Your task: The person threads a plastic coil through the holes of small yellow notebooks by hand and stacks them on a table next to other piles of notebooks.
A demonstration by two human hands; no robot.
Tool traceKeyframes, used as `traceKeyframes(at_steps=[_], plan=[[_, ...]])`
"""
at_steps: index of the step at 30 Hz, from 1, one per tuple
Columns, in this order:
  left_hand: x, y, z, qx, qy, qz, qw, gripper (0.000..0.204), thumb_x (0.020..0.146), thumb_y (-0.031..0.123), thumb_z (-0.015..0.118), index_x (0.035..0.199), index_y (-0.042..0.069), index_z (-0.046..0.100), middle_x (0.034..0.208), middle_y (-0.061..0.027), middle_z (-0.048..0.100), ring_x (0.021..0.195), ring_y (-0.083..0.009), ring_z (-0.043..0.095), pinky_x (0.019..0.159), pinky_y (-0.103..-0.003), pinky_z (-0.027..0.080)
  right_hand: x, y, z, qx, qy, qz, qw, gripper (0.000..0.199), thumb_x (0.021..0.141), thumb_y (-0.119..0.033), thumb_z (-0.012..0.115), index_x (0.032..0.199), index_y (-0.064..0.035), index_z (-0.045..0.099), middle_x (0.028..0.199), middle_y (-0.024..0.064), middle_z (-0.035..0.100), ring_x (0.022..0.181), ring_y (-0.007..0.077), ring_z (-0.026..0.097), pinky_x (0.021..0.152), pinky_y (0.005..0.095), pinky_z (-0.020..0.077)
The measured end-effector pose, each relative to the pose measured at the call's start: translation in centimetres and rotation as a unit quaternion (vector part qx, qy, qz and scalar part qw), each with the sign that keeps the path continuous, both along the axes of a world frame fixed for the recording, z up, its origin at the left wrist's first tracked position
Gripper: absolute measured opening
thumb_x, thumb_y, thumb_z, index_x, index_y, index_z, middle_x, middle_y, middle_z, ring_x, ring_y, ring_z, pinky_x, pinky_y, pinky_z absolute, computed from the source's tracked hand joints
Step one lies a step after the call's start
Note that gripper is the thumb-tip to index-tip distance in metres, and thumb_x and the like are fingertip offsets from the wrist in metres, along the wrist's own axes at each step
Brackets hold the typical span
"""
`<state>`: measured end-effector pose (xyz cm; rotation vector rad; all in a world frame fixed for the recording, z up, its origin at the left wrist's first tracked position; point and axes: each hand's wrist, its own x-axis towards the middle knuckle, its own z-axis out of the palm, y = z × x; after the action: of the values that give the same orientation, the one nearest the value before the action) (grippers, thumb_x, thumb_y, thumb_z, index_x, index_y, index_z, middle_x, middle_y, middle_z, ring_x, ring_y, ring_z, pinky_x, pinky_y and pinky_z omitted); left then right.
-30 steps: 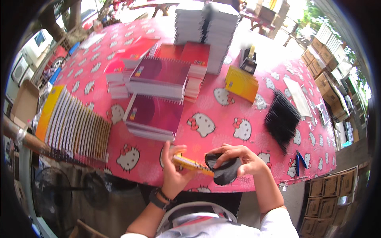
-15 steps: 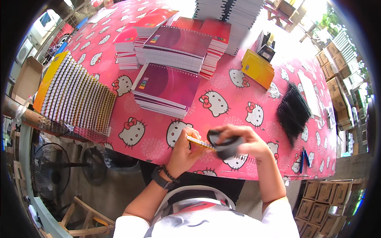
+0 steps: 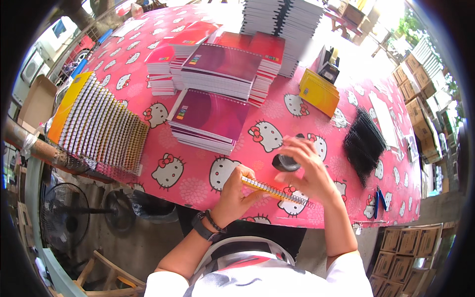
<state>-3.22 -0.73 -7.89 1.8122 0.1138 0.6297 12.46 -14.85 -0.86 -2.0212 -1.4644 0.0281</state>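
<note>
My left hand [image 3: 236, 192] grips a yellow spiral-bound notebook [image 3: 275, 191] by its left end, holding it edge-on over the near edge of the pink cartoon-cat tablecloth [image 3: 193, 179]. My right hand [image 3: 308, 168] hovers with fingers spread over the notebook's wire spine, its fingertips at a small round black object [image 3: 286, 162] that lies on the cloth just beyond. Whether the fingers touch that object I cannot tell.
Stacks of maroon and red notebooks [image 3: 213, 106] lie ahead, with tall white stacks [image 3: 284, 24] behind. A fanned row of spiral notebooks [image 3: 99, 129] is at left, a small yellow stack [image 3: 319, 93] and black spiral bindings [image 3: 363, 143] at right. Cardboard boxes [image 3: 403, 262] and a fan [image 3: 67, 218] stand below.
The view tilted toward the table. My right hand has let go of the black object, which now rests on the cloth, and spread its fingers over the notebook's spine. The left hand keeps its grip.
</note>
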Motion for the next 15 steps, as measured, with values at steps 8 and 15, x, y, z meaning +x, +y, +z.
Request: traceKeyframes(at_steps=[8, 15], plan=[[1.2, -1.1, 2.8, 0.122, 0.008, 0.022, 0.992, 0.039, 0.076, 0.016, 0.073, 0.098, 0.002, 0.044, 0.091, -0.0142, 0.050, 0.084, -0.0346, 0.053, 0.072, -0.041, 0.043, -4.9, 0.5, 2.7, 0.102, 0.049, 0.013, 0.993, 0.025, 0.077, -0.008, 0.068, 0.101, -0.0048, 0.060, 0.084, 0.0094, 0.055, 0.076, 0.0261, 0.055, 0.067, 0.0360, 0.0474], [0.7, -0.3, 3.7, -0.007, -0.031, 0.001, 1.000, 0.030, 0.080, 0.008, 0.071, 0.099, 0.004, 0.048, 0.090, -0.0068, 0.052, 0.081, -0.0170, 0.052, 0.072, -0.031, 0.043, -4.7, 0.6, 1.5, 0.151, 0.088, 0.010, 0.985, 0.025, 0.079, -0.005, 0.067, 0.103, -0.0041, 0.061, 0.084, 0.0104, 0.058, 0.074, 0.0271, 0.058, 0.064, 0.0341, 0.0483]])
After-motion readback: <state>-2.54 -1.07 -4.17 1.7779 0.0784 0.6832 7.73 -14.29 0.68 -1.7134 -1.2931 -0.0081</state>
